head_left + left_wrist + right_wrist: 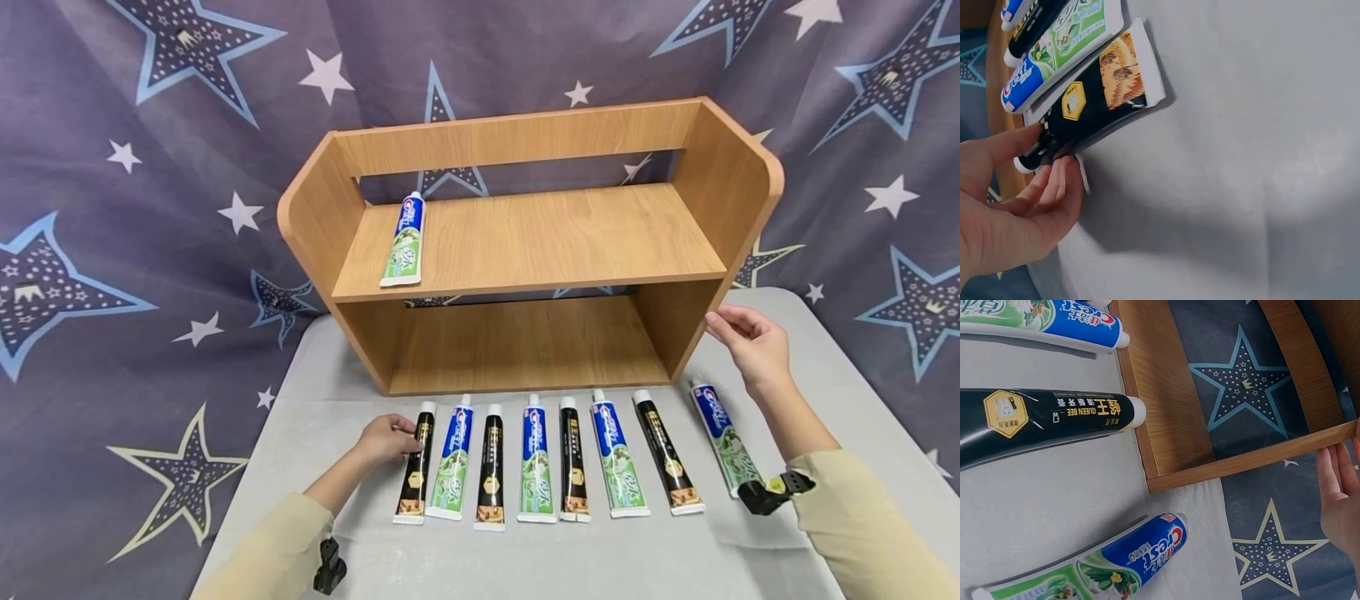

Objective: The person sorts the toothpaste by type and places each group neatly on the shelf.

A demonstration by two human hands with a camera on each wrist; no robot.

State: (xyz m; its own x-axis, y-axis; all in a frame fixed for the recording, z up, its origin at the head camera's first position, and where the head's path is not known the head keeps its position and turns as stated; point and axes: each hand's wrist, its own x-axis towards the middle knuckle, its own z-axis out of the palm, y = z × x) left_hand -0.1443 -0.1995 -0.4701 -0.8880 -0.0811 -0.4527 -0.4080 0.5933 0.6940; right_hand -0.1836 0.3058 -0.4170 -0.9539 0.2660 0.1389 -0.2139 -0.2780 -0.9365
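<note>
In the head view, my left hand [386, 439] is at the leftmost black toothpaste tube [416, 475]. The left wrist view has the thumb on that tube's upper part near the white cap and the fingers [1069, 187] against its other side, pinching it. My right hand [753, 346] holds the front edge of the right side panel of a wooden two-tier shelf [525, 321], its fingers [1330, 472] on the panel's outer face. One blue-green Crest toothpaste tube [407, 242] lies on the upper tier at the left, cap toward the back.
Before the shelf, black tubes [490, 471] and Crest tubes [535, 462] alternate in a row on the grey-covered table [600, 558], caps toward the shelf. The rightmost Crest tube [723, 437] lies slanted beneath the right forearm. A star-patterned curtain [187, 350] hangs behind.
</note>
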